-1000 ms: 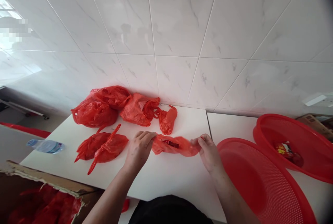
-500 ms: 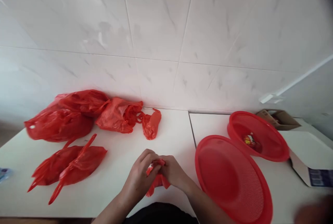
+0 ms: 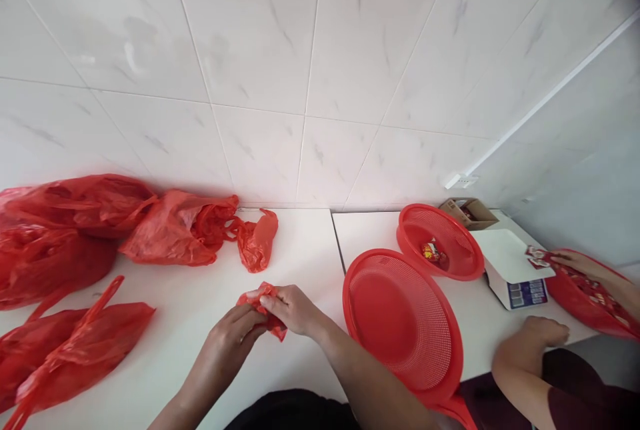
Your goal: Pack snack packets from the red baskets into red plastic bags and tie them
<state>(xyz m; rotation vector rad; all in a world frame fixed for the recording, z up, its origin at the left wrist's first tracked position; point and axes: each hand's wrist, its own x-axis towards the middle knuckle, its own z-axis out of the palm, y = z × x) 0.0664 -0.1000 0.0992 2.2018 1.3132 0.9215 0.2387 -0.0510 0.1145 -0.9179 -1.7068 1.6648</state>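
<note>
Between my two hands is a small crumpled red plastic bag [image 3: 274, 327], held just above the white table. My left hand [image 3: 234, 331] has its fingers closed on the bag's near side. My right hand [image 3: 293, 309] pinches its top, thumb pressed on the film. What the bag contains, if anything, is hidden. Just beyond my hands a small knotted red bag [image 3: 256, 243] lies near the wall. Right of my right forearm sits a red plastic basket [image 3: 385, 313] with nothing in it.
Several filled red bags [image 3: 90, 343] lie along the left. A second red basket [image 3: 463, 243] holds a few wrapped pieces. Behind it are a cardboard box [image 3: 483, 215] and a white box [image 3: 510, 257]. At far right a co-worker's hand [image 3: 575, 262] reaches over another red basket [image 3: 565, 293].
The view has swung right, bringing the co-worker's arms and another filled basket into sight. In my hands, the red bag is raised and bunched up, with my right hand now on top.
</note>
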